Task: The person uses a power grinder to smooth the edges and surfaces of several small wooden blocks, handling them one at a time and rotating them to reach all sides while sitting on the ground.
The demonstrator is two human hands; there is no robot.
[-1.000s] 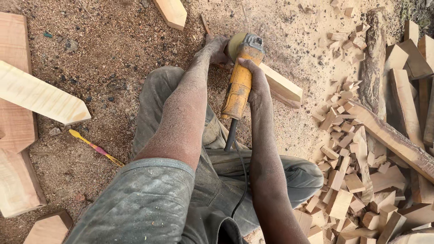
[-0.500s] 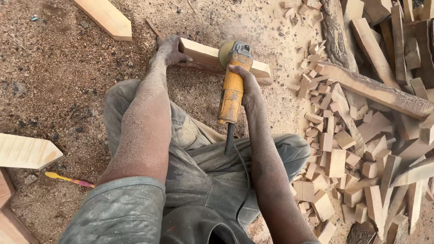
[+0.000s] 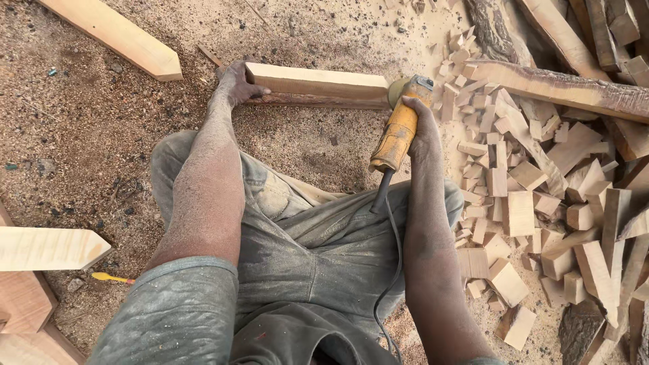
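A pale wooden plank [image 3: 318, 82] lies flat on the sawdust-covered ground in front of my knees. My left hand [image 3: 234, 82] grips its left end and pins it down. My right hand [image 3: 420, 120] is closed around the body of a yellow angle grinder [image 3: 399, 128], whose head [image 3: 410, 88] touches the plank's right end. The grinder's black cord [image 3: 389, 223] runs back over my dusty grey trousers. Both forearms are coated in sawdust.
A heap of small cut wood blocks [image 3: 534, 196] and bark-edged slabs [image 3: 561, 88] fills the right side. Another pointed plank [image 3: 115, 37] lies at the top left, a further pointed piece [image 3: 51, 248] at the left edge, with a yellow pencil-like tool [image 3: 111, 278] beside it.
The view has shifted so plank and grinder sit lower and further right. The grinder head has moved along to the plank's right end; my left hand still holds the left end.
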